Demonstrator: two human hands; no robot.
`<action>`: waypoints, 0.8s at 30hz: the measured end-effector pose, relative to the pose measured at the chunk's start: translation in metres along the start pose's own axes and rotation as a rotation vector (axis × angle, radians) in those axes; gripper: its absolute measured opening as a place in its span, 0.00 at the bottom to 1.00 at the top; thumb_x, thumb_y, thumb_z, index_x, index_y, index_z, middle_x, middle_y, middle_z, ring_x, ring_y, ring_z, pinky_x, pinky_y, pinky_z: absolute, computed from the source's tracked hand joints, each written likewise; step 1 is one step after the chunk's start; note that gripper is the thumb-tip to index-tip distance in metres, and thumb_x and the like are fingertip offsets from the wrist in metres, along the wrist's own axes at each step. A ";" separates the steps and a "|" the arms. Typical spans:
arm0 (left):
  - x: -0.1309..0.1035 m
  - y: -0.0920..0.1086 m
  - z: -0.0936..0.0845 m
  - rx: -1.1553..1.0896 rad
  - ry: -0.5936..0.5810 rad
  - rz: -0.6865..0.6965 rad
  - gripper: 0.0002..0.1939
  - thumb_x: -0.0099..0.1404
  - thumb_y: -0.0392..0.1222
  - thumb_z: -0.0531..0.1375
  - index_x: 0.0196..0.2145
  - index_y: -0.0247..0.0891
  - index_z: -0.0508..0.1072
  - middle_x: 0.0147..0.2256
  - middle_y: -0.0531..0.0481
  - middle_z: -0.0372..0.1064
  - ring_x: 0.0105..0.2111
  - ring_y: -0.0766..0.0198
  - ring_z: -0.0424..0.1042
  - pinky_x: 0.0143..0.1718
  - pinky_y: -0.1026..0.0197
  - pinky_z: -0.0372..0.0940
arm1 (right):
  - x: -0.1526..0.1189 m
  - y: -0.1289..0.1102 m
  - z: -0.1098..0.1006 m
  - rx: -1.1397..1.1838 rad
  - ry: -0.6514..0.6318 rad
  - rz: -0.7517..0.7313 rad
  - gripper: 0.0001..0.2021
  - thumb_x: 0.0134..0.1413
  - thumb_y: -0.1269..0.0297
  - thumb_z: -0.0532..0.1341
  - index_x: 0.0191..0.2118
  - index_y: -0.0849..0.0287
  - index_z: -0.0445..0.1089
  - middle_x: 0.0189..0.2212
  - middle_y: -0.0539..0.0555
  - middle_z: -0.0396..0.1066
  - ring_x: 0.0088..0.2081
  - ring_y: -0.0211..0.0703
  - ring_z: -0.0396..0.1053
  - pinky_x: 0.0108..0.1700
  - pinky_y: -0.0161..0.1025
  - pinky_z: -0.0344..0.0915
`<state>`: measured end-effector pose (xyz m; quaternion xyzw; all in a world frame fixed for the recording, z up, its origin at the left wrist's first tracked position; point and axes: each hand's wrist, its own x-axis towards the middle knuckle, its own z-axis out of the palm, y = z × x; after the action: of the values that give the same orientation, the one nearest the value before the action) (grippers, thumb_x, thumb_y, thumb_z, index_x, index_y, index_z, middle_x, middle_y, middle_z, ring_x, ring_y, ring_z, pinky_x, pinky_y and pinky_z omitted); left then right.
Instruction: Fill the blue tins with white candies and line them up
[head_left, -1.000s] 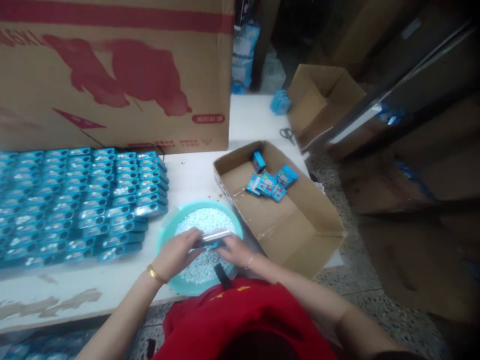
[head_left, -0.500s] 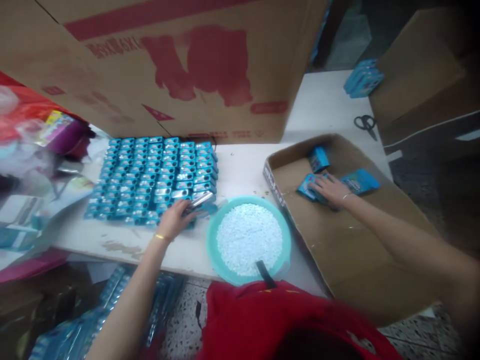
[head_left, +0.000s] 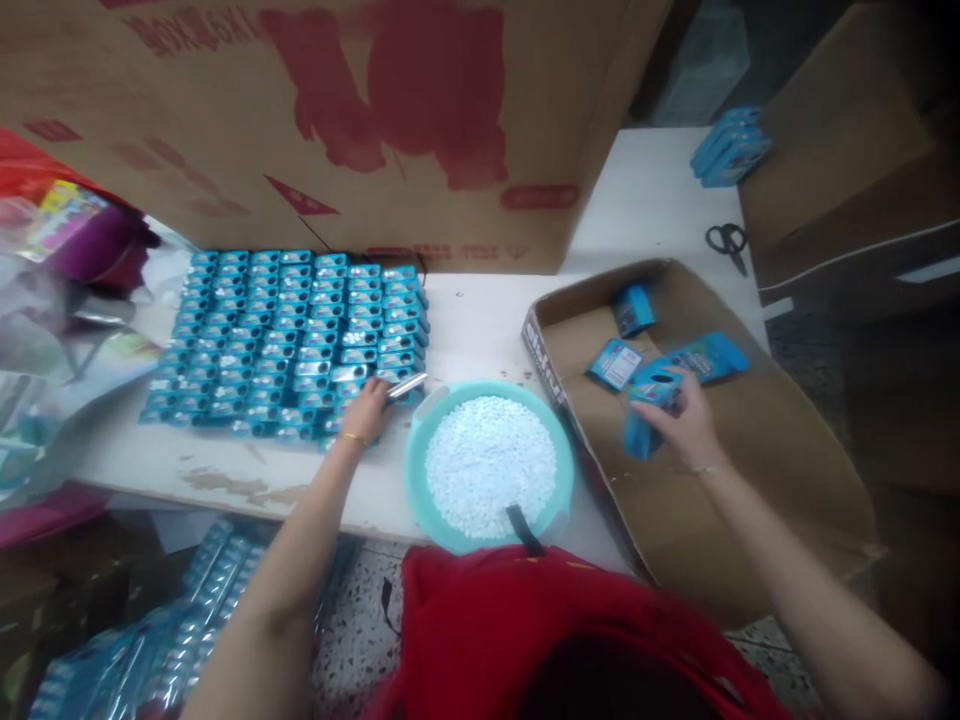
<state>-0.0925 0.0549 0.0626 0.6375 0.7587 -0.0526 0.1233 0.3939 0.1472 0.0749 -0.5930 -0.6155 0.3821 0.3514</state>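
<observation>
My left hand (head_left: 365,410) is closed round a shiny metal tool (head_left: 406,387) at the front right corner of the rows of small blue boxes (head_left: 285,330). My right hand (head_left: 686,420) grips a blue box (head_left: 655,385) over the open cardboard tray (head_left: 720,510). Other blue packs lie in the tray, one flat with a white label (head_left: 616,365), one farther back (head_left: 634,310). Between my hands stands a turquoise basin (head_left: 416,480) of small white pellets (head_left: 491,460), with a dark handle (head_left: 523,528) sticking out at its near edge.
A large printed carton (head_left: 420,130) stands behind the rows. Black scissors (head_left: 727,243) and a stack of blue packs (head_left: 729,148) are at the back right. Plastic bags lie on the left. Wrapped blue packs (head_left: 187,620) sit below the table edge.
My right hand has lifted a blue box from the tray and turned it. My left hand still holds the metal tool and has barely moved. The view has shifted slightly.
</observation>
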 end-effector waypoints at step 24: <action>-0.082 0.134 0.074 -0.500 -0.163 0.312 0.15 0.67 0.45 0.53 0.48 0.36 0.69 0.43 0.45 0.71 0.42 0.61 0.71 0.46 0.59 0.65 | -0.158 -0.018 0.049 0.372 -0.242 0.160 0.21 0.46 0.57 0.68 0.46 0.54 0.64 0.40 0.52 0.70 0.43 0.46 0.69 0.48 0.45 0.67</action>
<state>0.0603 -0.0161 0.0227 0.6900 0.6287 0.1044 0.3432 0.3503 -0.0137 0.0717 -0.5148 -0.5231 0.5841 0.3468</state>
